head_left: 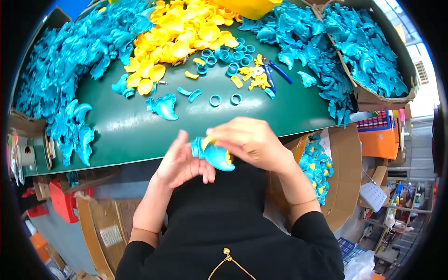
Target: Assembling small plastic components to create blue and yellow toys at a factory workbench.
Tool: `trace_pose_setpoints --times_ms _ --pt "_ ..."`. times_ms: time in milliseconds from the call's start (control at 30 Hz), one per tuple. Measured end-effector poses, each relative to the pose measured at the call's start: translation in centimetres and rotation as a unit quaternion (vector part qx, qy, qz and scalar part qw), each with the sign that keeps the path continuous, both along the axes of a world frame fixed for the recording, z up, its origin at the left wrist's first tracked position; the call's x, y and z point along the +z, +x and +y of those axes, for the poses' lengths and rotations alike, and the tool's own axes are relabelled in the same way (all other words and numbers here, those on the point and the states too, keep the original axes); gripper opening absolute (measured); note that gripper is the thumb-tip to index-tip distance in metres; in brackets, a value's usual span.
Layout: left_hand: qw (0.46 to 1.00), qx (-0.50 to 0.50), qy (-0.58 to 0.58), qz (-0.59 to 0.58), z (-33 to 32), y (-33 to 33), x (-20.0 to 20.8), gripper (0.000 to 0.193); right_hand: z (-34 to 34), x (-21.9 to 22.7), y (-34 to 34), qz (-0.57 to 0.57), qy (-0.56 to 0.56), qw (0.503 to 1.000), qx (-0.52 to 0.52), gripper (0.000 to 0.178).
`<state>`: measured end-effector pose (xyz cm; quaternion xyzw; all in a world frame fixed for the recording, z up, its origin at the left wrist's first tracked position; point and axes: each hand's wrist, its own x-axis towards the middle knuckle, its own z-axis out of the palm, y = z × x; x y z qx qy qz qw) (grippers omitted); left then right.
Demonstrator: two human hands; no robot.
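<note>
Your left hand (183,164) cups the blue horn-shaped toy piece (215,155) just past the near edge of the green surface (121,133). Your right hand (249,140) pinches a yellow bit (208,141) into it. I think you're joining them; next, press it snug

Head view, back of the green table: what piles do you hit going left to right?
Teal fin-shaped parts pile → yellow parts pile → loose teal rings → blue-handled pliers → second teal parts pile → cardboard box of teal parts.
</note>
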<state>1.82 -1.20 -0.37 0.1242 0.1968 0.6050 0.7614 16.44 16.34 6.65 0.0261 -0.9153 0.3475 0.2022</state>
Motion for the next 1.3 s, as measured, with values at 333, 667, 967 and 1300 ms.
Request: trace_pose_setpoints --times_ms 333,667,967,1300 --pt "0.986 0.078 0.045 -0.141 1.7 0.3 -0.4 0.052 20.8 -3.1 1.3 -0.137 0.254 0.842 -0.455 0.017" --pt "0.974 0.177 0.045 -0.136 1.1 -0.7 -1.5 0.046 8.8 -2.7 1.4 -0.054 -0.161 0.953 -0.252 0.022" --pt "0.959 0.266 0.069 -0.073 -2.1 -0.1 -2.8 0.067 -1.7 -8.9 -1.4 0.058 0.093 0.959 -0.262 0.029" --pt "0.955 0.291 0.061 -0.022 -3.8 -1.8 -2.8 0.072 -3.5 -7.3 1.5 0.012 -0.069 0.991 -0.119 0.030"
